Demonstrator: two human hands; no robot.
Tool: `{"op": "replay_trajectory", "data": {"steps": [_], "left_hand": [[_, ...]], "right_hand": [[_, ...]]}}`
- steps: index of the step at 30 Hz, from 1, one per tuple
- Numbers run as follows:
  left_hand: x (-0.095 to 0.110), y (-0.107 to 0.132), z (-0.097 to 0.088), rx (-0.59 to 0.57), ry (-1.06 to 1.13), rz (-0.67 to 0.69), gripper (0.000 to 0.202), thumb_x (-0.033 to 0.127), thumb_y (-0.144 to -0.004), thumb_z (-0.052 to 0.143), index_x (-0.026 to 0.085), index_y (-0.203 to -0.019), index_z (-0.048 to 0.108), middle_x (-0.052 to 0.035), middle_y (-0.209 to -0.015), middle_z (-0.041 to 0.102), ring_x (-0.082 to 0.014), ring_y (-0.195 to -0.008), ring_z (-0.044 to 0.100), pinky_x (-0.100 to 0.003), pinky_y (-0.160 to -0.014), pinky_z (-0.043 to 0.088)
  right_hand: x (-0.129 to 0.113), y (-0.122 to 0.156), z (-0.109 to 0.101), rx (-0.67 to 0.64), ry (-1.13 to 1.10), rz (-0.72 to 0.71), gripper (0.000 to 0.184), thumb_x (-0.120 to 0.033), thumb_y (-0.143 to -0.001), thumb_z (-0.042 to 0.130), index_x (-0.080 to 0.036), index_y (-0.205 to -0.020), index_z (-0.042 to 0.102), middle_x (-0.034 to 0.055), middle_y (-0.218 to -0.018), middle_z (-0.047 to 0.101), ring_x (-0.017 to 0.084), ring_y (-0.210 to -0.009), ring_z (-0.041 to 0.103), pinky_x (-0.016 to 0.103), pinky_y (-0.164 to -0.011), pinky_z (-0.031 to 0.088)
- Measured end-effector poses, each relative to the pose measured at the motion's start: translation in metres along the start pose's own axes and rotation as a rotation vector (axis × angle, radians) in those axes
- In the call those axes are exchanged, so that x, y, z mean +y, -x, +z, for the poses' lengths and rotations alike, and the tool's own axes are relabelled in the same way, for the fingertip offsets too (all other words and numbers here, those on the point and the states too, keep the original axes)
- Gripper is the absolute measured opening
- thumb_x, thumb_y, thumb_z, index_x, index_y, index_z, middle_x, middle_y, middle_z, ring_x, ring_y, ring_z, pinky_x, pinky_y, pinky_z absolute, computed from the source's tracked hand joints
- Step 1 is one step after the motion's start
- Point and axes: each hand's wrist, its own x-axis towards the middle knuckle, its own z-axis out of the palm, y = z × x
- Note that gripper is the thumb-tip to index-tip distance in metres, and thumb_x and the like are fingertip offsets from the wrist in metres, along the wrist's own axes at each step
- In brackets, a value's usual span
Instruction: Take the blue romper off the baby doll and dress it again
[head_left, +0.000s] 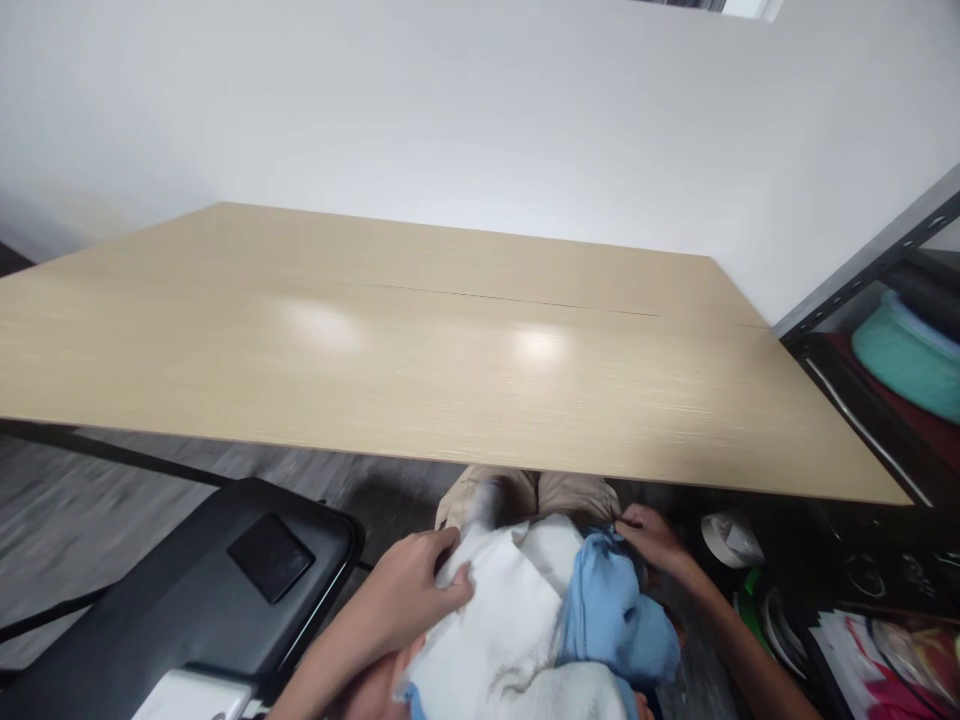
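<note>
A bundle of cloth lies in my lap below the table edge: a white towel and a light blue cloth. My left hand is closed on the white towel's upper left edge. My right hand pinches the top of the light blue cloth. Beige trouser knees show just behind the bundle, under the table.
A wide light wooden table spans the view against a white wall. A black chair seat stands at the lower left. A dark metal shelf with a teal item stands at right; clutter lies on the floor at lower right.
</note>
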Motion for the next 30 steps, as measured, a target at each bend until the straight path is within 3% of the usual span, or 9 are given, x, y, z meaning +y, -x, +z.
{"op": "replay_trajectory", "data": {"steps": [5,9,12,15,18,21,26,30], "left_hand": [[-0.006,-0.003,0.005,0.013,-0.027,-0.009,0.021,0.042,-0.091,0.058,0.023,-0.087,0.065,-0.0136,-0.097,0.081,-0.0329,-0.094,0.076,-0.04,-0.083,0.046],[-0.006,-0.006,0.01,0.035,0.026,-0.016,0.023,0.044,-0.093,0.06,0.022,-0.09,0.068,-0.0132,-0.096,0.083,-0.0334,-0.094,0.078,-0.039,-0.081,0.047],[-0.007,-0.006,0.01,0.049,0.089,-0.007,0.028,0.046,-0.095,0.06,0.022,-0.098,0.074,-0.0139,-0.103,0.085,-0.0351,-0.099,0.079,-0.039,-0.084,0.05],[-0.008,-0.007,0.01,0.04,0.122,-0.009,0.031,0.048,-0.095,0.059,0.021,-0.099,0.074,-0.0129,-0.102,0.085,-0.0345,-0.097,0.079,-0.04,-0.085,0.051],[-0.008,-0.01,0.009,0.024,0.127,-0.012,0.034,0.05,-0.096,0.056,0.021,-0.096,0.072,-0.013,-0.101,0.085,-0.034,-0.095,0.079,-0.04,-0.084,0.05],[-0.009,-0.014,0.01,0.008,0.127,-0.009,0.036,0.052,-0.096,0.055,0.02,-0.094,0.071,-0.0146,-0.104,0.085,-0.0347,-0.097,0.079,-0.04,-0.084,0.05],[-0.013,-0.017,0.012,0.017,0.136,0.001,0.037,0.053,-0.096,0.057,0.02,-0.1,0.076,-0.0137,-0.103,0.086,-0.0339,-0.098,0.079,-0.04,-0.086,0.051],[-0.015,-0.019,0.014,0.0,0.124,0.005,0.039,0.052,-0.098,0.054,0.019,-0.102,0.075,-0.0168,-0.108,0.085,-0.0347,-0.1,0.079,-0.041,-0.086,0.05]], "right_hand": [[0.001,0.049,-0.009,-0.032,-0.029,-0.036,0.038,-0.062,-0.08,0.071,-0.025,-0.072,0.064,0.0051,-0.076,0.074,0.027,-0.081,0.072,0.039,-0.079,0.06],[0.011,0.092,-0.007,-0.009,0.04,-0.044,0.05,-0.071,-0.087,0.066,-0.026,-0.103,0.079,0.0138,-0.109,0.088,0.037,-0.108,0.083,0.046,-0.098,0.064],[0.028,0.119,-0.008,0.098,0.208,0.051,0.066,-0.083,-0.087,0.061,-0.026,-0.116,0.078,0.0191,-0.125,0.088,0.042,-0.115,0.084,0.05,-0.1,0.065],[0.038,0.134,-0.011,0.083,0.329,0.194,0.074,-0.089,-0.093,0.05,-0.026,-0.118,0.078,0.0208,-0.123,0.088,0.045,-0.117,0.085,0.052,-0.101,0.064],[0.033,0.136,-0.008,0.013,0.345,0.288,0.081,-0.088,-0.099,0.039,-0.025,-0.131,0.078,0.0202,-0.119,0.089,0.044,-0.121,0.086,0.05,-0.102,0.064],[0.022,0.128,-0.002,-0.01,0.359,0.302,0.085,-0.085,-0.101,0.031,-0.024,-0.138,0.078,0.0204,-0.129,0.088,0.045,-0.128,0.083,0.051,-0.107,0.061],[0.019,0.113,0.006,0.039,0.326,0.242,0.077,-0.084,-0.095,0.038,-0.026,-0.124,0.079,0.0194,-0.135,0.087,0.045,-0.134,0.08,0.051,-0.11,0.06],[0.026,0.106,0.005,0.107,0.273,0.211,0.064,-0.083,-0.09,0.045,-0.03,-0.114,0.07,0.016,-0.128,0.09,0.042,-0.131,0.083,0.048,-0.106,0.062]]}}
